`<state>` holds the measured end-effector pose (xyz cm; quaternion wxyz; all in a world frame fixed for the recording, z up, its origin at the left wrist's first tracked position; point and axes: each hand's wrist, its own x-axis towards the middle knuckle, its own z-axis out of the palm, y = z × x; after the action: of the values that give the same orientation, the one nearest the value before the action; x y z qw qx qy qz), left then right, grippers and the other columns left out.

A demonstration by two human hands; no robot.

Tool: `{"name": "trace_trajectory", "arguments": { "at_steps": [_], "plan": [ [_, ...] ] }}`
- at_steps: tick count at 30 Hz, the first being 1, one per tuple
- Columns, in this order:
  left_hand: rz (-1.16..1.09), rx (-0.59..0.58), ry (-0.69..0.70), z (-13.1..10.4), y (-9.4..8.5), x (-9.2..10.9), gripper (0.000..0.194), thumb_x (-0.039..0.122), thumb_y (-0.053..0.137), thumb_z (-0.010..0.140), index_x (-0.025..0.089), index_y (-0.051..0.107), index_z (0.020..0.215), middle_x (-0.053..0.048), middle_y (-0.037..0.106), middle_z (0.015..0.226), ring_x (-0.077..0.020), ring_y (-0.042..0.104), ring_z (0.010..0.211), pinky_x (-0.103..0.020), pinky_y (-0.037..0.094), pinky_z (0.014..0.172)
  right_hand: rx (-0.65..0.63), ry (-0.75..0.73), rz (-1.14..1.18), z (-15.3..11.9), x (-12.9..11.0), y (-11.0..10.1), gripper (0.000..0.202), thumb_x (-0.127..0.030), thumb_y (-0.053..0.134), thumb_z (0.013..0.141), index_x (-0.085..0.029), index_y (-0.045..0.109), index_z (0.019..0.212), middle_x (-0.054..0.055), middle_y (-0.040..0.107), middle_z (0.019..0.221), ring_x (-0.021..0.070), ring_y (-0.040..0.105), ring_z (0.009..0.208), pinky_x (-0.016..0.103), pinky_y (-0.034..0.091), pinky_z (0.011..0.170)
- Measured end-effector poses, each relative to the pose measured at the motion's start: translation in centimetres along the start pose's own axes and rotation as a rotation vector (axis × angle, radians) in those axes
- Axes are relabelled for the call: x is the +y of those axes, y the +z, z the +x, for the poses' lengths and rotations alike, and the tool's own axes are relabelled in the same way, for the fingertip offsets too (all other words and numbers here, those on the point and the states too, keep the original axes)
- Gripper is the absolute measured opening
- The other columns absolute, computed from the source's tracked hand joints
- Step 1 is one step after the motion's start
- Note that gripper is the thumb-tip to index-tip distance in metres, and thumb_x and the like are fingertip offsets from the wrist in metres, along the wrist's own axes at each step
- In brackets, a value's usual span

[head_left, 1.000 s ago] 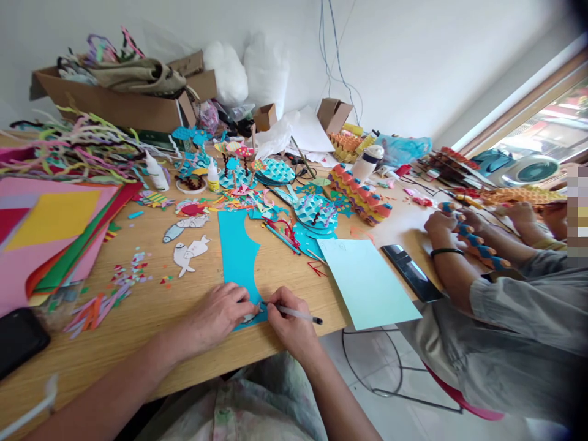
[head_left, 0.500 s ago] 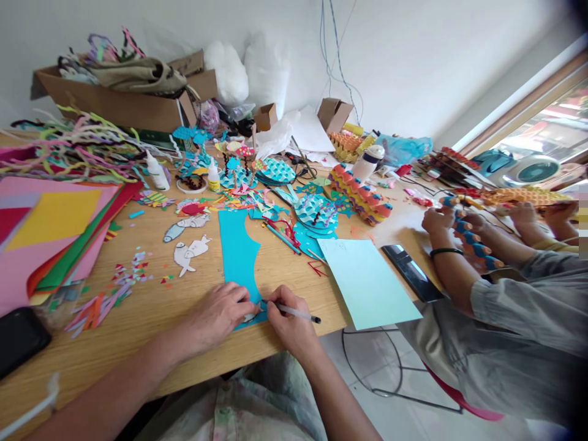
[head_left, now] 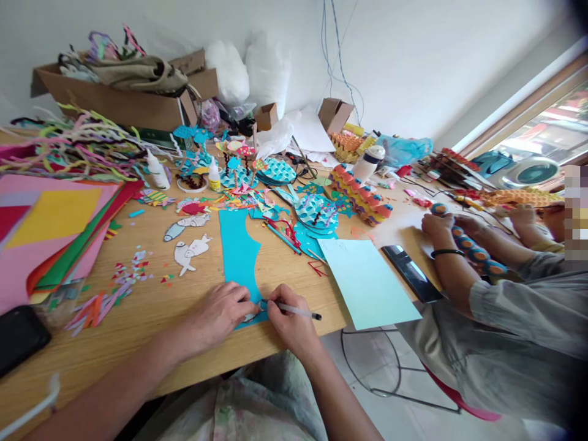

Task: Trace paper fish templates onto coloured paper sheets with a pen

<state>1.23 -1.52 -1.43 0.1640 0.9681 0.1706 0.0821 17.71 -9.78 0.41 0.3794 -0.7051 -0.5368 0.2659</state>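
Observation:
A strip of bright blue paper (head_left: 239, 245) with a curved right edge lies before me, its near end at the table's front edge. My left hand (head_left: 228, 304) rests on that end, fingers bent and pressing down a small pale paper cutout (head_left: 250, 316), mostly hidden under the fingertips. Pinched in my right hand (head_left: 291, 318) is a pen (head_left: 301, 313), its tip touching the blue paper beside the cutout. White fish cutouts (head_left: 192, 253) with drawn outlines lie further up, left of the strip.
A pale green sheet (head_left: 367, 282) and a dark phone-like object (head_left: 411, 274) lie to the right. Coloured paper sheets (head_left: 59, 226) and a black phone (head_left: 22, 340) are at left. Glue bottles (head_left: 157, 170) and paper crafts stand behind. A co-worker's hands (head_left: 438, 228) hold a blue-orange craft piece.
My hands, the pen and the blue paper hold almost the same place. At right, the co-worker's blue-orange piece has turned and shifted slightly.

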Motion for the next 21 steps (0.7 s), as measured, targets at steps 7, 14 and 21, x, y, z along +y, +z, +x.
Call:
{"name": "trace_trajectory", "arguments": {
  "at_steps": [7,14,21],
  "plan": [
    [0.017,0.008,0.004,-0.03,-0.09,0.08,0.016,0.022,0.048,0.089,0.028,0.058,0.100,-0.001,0.052,0.090,-0.0177,0.044,0.085,-0.029,0.035,0.072,0.012,0.024,0.020,-0.06,0.03,0.11,0.009,-0.020,0.045,0.070,-0.020,0.044,0.061,-0.006,0.041,0.050,0.0103,0.038,0.047,0.021,0.028,0.048],
    [0.008,0.010,-0.003,0.06,-0.16,0.18,0.013,0.022,0.049,0.089,0.027,0.059,0.096,0.000,0.052,0.088,-0.0175,0.044,0.084,-0.029,0.035,0.072,0.004,0.012,-0.015,0.25,-0.23,0.07,0.008,-0.019,0.045,0.069,-0.020,0.045,0.061,-0.006,0.042,0.050,0.0105,0.039,0.047,0.021,0.028,0.048],
    [0.017,0.024,0.008,-0.01,-0.15,0.19,0.014,0.022,0.049,0.089,0.027,0.059,0.096,-0.001,0.052,0.090,-0.0176,0.045,0.085,-0.029,0.035,0.072,-0.007,-0.002,-0.016,0.35,-0.36,0.14,0.009,-0.017,0.045,0.069,-0.021,0.044,0.060,-0.006,0.042,0.050,0.0110,0.039,0.047,0.022,0.028,0.048]
  ]
}}
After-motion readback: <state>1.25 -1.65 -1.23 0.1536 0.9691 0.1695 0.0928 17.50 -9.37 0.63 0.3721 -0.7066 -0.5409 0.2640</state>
